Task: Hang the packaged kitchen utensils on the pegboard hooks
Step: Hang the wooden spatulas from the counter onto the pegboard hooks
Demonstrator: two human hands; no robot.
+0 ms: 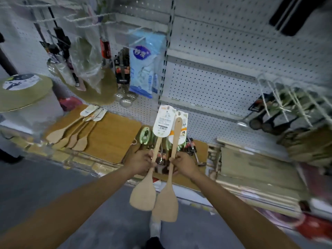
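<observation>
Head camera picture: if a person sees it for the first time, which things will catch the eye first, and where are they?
First, the two wooden spatulas in the centre: the left hand grips the left spatula by its handle, and the right hand grips the right spatula, blades down. Next, the blue package hanging on the pegboard above. Then four more spatulas lying on a wooden board at the left.

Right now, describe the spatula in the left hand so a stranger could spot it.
Two wooden spatulas are held up before the white pegboard. The left hand holds the left spatula. Its handle top carries a white card with a barcode; its neighbour's handle top shows bare.
</observation>
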